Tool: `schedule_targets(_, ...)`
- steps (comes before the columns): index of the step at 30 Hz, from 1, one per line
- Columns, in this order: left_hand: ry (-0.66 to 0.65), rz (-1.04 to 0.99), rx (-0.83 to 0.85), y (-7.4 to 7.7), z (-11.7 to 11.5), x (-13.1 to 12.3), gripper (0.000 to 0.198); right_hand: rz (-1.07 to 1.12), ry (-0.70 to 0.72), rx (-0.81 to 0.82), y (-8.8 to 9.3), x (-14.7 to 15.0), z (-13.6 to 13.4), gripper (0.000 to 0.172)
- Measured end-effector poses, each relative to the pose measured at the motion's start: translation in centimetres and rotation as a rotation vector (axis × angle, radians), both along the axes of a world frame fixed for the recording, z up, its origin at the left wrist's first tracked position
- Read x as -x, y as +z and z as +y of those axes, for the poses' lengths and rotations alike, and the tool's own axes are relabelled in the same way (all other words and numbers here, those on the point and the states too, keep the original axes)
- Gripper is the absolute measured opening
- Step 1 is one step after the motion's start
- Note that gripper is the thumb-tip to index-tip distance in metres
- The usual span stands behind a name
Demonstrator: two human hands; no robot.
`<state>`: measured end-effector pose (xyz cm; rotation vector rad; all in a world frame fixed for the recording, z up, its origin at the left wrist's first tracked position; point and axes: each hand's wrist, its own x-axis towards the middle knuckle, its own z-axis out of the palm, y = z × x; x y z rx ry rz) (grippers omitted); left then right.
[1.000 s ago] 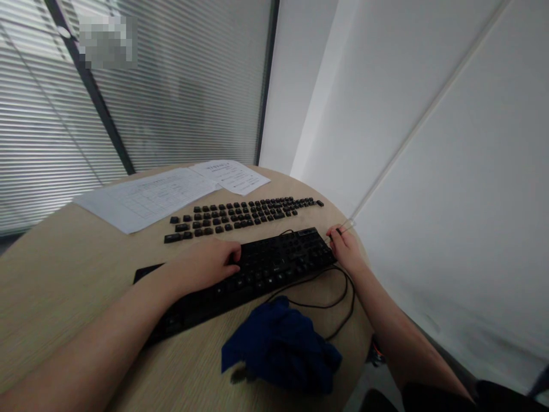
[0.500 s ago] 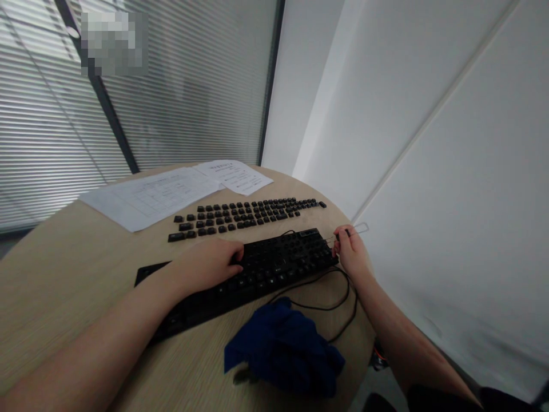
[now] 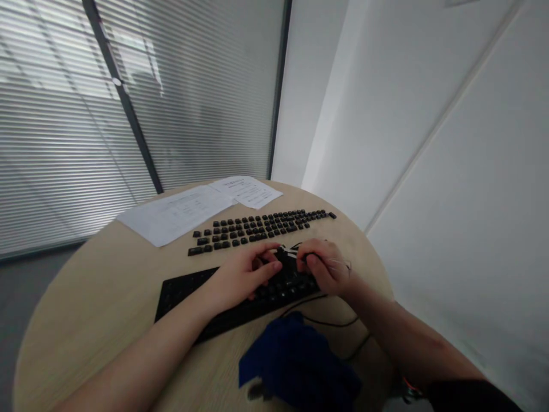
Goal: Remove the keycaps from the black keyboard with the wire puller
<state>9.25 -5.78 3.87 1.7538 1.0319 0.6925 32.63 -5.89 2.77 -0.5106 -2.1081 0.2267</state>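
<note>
A black keyboard lies on the round wooden table under both my hands. My right hand is closed around a wire keycap puller, whose wires point left over the keyboard's far edge. At the wire ends my left hand reaches in, index finger outstretched and thumb apart from it, the other fingers curled below. Whether a keycap sits between the wire ends I cannot tell. Beyond the keyboard, loose black keycaps are laid out in rows.
Printed paper sheets lie at the back of the table. A crumpled blue cloth sits in front of the keyboard, near a black cable. A white wall stands close on the right, and blinds at the back.
My right hand has moved left with the keycap puller, from the keyboard's right end to over its keys. My left hand has shifted right to meet the wire ends. The view has tilted slightly.
</note>
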Motion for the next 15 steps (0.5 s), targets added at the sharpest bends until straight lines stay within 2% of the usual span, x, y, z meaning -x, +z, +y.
schedule_targets(3,0.056,-0.101,0.045,0.0,-0.1,0.0,0.057,0.113,0.009,0.007,-1.5,0.7,0.1,0.023)
schedule_targets(6,0.062,-0.092,0.076,-0.3,-0.3,0.0,0.040,0.078,0.025,-0.015,-2.6,0.5,-0.7,0.020)
schedule_targets(11,0.069,-0.078,0.124,-1.4,-0.2,0.1,0.033,-0.013,-0.003,-0.050,-3.0,-0.2,-1.1,0.021)
schedule_targets(15,0.098,-0.083,0.132,-1.6,-0.1,-0.1,0.031,0.000,-0.019,-0.089,-3.3,-0.1,-0.8,0.024)
